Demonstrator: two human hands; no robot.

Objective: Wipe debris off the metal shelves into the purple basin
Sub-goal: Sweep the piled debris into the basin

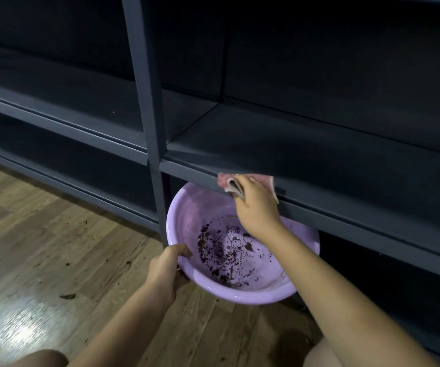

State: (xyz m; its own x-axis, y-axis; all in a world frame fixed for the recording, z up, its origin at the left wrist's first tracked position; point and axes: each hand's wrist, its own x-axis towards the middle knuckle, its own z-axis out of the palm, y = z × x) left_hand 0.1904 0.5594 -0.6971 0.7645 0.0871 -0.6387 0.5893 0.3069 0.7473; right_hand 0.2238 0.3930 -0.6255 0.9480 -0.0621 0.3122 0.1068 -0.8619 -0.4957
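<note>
Fingers of the right hand (256, 205) are curled down over a pink cloth (248, 182), bunching it and pressing it against the front lip of the metal shelf (279, 144), right at the edge where the board drops away. Part of the cloth lies flat on the shelf top and a folded corner sticks out to the left of the knuckles. Over on the other side, the left hand (168, 268) grips the near-left rim of the purple basin (184, 207), thumb hooked over the top and the rest of the fingers tucked underneath, out of sight. That basin is held tilted, directly below the cloth and half under the shelf lip, with its far rim tucked beneath the board. Dark debris (224, 250) is scattered across its bottom, thickest toward the left and middle. Just left of the basin stands the upright post (147, 102) of the rack, with another shelf (62, 102) running off to the left at about the same height. Lower boards sit in deep shadow and I can't make out their surfaces. Beneath it all lies a wooden floor (41, 247), speckled with small dark bits and shining where light hits it at lower left. Both bare forearms reach in from the bottom of the view.
</note>
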